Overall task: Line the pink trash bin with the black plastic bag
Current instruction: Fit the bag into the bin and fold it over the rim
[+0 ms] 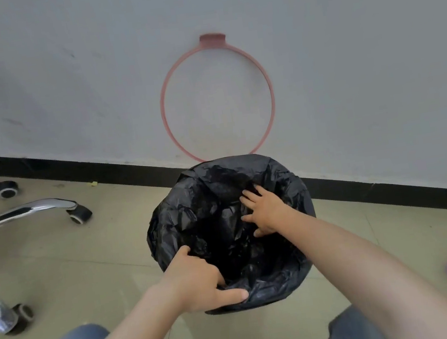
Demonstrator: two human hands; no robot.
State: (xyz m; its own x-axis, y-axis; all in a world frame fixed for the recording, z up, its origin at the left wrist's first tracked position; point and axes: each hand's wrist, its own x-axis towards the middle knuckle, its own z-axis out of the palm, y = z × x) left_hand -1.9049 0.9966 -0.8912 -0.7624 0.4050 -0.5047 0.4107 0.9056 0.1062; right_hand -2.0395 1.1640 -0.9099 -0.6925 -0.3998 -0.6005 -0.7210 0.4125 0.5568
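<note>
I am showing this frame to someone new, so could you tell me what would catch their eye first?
The black plastic bag fills the centre, draped over the bin so fully that no pink wall shows. The right hand presses flat inside it while the left hand holds the near rim. Behind, a pink ring leans upright against the white wall, and a chrome chair base sits on the left.
</note>
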